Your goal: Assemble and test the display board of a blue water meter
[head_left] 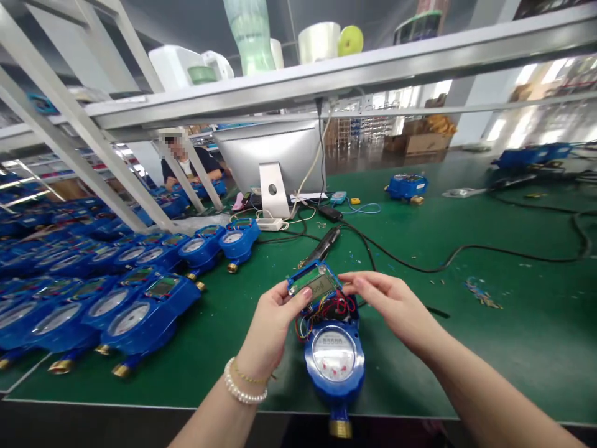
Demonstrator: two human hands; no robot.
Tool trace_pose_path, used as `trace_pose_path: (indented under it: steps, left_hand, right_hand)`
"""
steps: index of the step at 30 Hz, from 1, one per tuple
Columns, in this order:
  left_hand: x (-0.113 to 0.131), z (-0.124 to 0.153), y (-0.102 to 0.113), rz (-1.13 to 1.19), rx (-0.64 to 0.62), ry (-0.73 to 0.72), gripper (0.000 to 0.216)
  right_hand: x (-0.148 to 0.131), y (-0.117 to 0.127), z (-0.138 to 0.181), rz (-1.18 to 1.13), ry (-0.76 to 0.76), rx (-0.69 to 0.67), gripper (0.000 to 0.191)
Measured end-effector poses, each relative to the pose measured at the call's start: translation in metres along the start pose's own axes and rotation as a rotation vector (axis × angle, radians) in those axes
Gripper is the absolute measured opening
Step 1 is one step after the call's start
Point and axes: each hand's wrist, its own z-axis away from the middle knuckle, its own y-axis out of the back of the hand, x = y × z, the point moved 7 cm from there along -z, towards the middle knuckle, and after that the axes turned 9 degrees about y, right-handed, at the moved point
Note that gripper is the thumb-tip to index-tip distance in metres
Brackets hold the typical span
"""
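Observation:
A blue water meter (334,361) with a round white dial lies on the green table (466,336) near its front edge. Above it a small blue display module (315,284) with a green screen is lifted off the body, joined to it by red and black wires (326,309). My left hand (272,328), wearing a pearl bracelet, pinches the module's left end. My right hand (390,303) grips its right end with the fingertips.
Rows of several blue water meters (116,292) fill the left of the table. A monitor's back (273,158), black cables (420,264) and a black tool (321,246) lie behind. Another meter (407,185) stands far right. A person (186,163) sits beyond the metal frame (93,155).

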Motion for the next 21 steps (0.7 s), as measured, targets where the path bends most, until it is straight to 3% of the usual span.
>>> trace_pose_path:
  steps: [4,11,15,21]
  left_hand:
    - [-0.009,0.007,0.005,0.085,0.046,-0.036,0.037]
    - [-0.02,0.015,0.006,0.16,0.11,-0.069,0.034]
    - [-0.032,0.014,0.01,0.217,0.125,0.049,0.037]
    - [-0.037,0.016,0.02,0.343,0.207,0.183,0.032]
  right_hand:
    - [-0.01,-0.006,0.016,0.202,0.126,0.067,0.022]
    - [-0.038,-0.037,0.017,0.411,0.359,0.099,0.019]
    - [-0.045,-0.054,0.013,0.514,0.455,0.105,0.02]
    - [-0.043,-0.065,0.005,0.557,0.531,-0.004,0.016]
